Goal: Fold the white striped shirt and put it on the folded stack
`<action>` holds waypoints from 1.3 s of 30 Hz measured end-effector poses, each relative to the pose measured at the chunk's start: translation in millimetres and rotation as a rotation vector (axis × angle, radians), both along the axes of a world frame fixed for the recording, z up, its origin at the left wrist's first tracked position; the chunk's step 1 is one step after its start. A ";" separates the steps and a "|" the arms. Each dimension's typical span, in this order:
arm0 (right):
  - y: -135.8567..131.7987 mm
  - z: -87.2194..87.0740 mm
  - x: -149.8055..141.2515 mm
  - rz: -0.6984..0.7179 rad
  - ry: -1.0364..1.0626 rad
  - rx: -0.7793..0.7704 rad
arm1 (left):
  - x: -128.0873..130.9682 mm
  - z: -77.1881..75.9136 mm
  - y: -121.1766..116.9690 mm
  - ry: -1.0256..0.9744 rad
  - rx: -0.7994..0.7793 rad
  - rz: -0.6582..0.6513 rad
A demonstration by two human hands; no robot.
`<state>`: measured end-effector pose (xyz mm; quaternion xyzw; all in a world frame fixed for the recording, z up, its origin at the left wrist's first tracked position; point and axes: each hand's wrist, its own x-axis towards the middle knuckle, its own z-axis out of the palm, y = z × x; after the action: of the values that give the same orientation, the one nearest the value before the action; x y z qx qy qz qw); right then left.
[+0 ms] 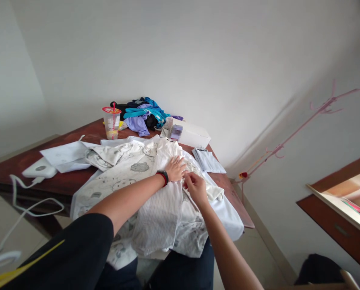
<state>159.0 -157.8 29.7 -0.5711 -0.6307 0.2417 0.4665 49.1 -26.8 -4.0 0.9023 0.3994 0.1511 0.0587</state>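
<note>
A white garment with grey cartoon prints (137, 166) is spread across the near side of the table, its lower part hanging over the front edge. On top lies a long strip of finely striped white cloth (160, 217), also draped over the edge. My left hand (175, 168) rests on this striped cloth, fingers stretched out. Just to its right, my right hand (196, 186) is closed in a pinch by the strip's right edge; its fingertips nearly meet my left fingers. What it holds, if anything, is hidden.
The dark red wooden table (86, 131) bears a plastic cup with a red straw (112, 123), a clothes pile (145, 114), a white box (193, 133), a folded pale cloth packet (208, 160) and a white corded device (39, 168). A pink coat stand (291, 135) leans at the right.
</note>
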 end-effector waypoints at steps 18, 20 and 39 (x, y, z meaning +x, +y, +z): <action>32.2 -44.8 6.0 -0.036 -0.191 0.047 | -58.3 8.7 -36.6 0.099 -0.062 0.144; 31.8 -44.0 6.1 -0.040 -0.203 0.046 | -57.0 11.1 -34.8 0.116 -0.074 0.149; 24.7 -35.8 -3.6 -0.166 -0.534 -0.110 | -156.0 -8.1 -183.1 -0.497 -0.158 0.090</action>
<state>155.4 -133.1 -6.1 -0.6887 -0.6682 0.0776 0.2704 -106.9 -209.9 -12.1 0.8114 0.4232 0.3390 0.2184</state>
